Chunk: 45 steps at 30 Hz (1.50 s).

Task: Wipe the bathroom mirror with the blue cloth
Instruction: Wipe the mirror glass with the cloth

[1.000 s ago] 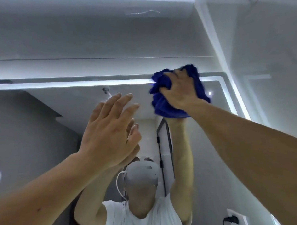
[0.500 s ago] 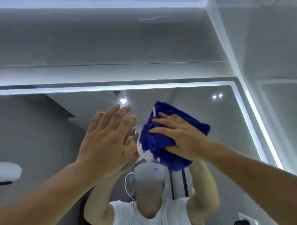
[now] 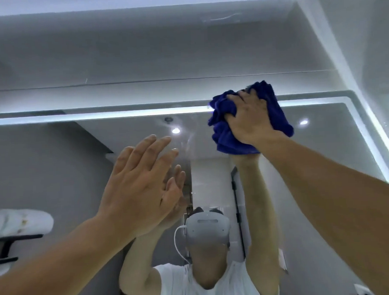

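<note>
Right hand (image 3: 248,119) grips bunched blue terry cloth (image 3: 273,109), fingers curled into it, pressed on top lit edge of large wall mirror (image 3: 334,147). Left hand (image 3: 140,189) flat, fingers straight, holding nothing, at the glass lower left.

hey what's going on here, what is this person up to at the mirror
A person is wiping a wall-mounted bathroom mirror with a lit edge using a bunched-up dark blue cloth. The right hand grips the cloth and presses it against the glass at the upper edge, near the top right corner, over the light strip. The left hand is raised lower and further left, fingers straight, flat towards the glass; whether it touches is unclear.
</note>
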Available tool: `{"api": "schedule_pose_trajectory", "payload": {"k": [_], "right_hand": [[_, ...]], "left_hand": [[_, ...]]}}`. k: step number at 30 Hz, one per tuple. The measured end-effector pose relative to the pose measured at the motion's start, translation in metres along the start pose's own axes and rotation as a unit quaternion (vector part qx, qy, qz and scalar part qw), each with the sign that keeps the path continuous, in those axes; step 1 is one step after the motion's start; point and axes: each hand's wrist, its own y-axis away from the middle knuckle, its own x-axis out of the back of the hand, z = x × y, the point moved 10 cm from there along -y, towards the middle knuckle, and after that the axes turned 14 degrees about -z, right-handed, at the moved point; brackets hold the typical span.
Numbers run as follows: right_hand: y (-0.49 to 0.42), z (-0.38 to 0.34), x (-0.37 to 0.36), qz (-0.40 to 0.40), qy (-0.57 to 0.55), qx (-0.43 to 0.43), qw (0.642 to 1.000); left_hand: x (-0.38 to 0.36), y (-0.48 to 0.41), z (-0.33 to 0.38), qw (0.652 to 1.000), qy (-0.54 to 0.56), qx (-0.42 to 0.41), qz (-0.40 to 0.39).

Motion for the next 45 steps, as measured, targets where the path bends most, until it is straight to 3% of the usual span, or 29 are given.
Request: {"api": "schedule_pose_trajectory", "payload": {"k": [5, 9, 12, 15, 18, 22, 25, 27, 32, 37, 41, 45], "right_hand": [[-0.008, -0.157, -0.042, -0.059, -0.001, 0.109, 0.992], [0.025, -0.241, -0.064, -0.078, 0.021, 0.212, 0.974], [0.066, -0.25, -0.065, -0.073, -0.006, 0.289, 0.954], [0.102, -0.21, -0.067, -0.091, 0.008, 0.336, 0.937], [0.101, -0.115, -0.052, -0.088, -0.014, 0.265, 0.96], [0.066, 0.023, -0.014, -0.038, -0.031, 0.044, 0.998], [0.043, 0.031, -0.016, -0.028, -0.021, -0.065, 0.997], [0.026, 0.007, -0.017, -0.027, -0.013, -0.079, 0.996], [-0.014, -0.118, -0.024, -0.052, 0.002, 0.035, 0.998], [0.015, -0.254, -0.056, -0.087, -0.003, 0.18, 0.98], [0.078, -0.271, -0.055, -0.083, -0.121, 0.294, 0.945], [0.115, -0.213, -0.074, -0.1, 0.007, 0.335, 0.937]], "left_hand": [[0.008, 0.024, -0.044, 0.999, -0.041, 0.025, -0.013], [0.019, 0.033, -0.066, 0.997, -0.068, 0.039, -0.022], [0.025, 0.03, -0.062, 0.996, -0.078, 0.042, -0.029], [0.03, 0.02, -0.048, 0.995, -0.089, 0.024, -0.027], [0.031, 0.008, -0.037, 0.997, -0.075, 0.019, -0.018], [0.02, 0.006, -0.024, 0.998, -0.047, 0.013, -0.03], [0.011, 0.018, -0.029, 0.998, -0.051, 0.003, -0.044], [0.009, 0.025, -0.042, 0.997, -0.05, 0.014, -0.05], [0.013, 0.033, -0.061, 0.998, -0.054, 0.019, -0.035], [0.025, 0.04, -0.066, 0.998, -0.068, 0.015, -0.006], [0.037, 0.038, -0.063, 0.997, -0.079, 0.023, 0.002], [0.037, 0.027, -0.057, 0.996, -0.081, 0.024, -0.014]]}}
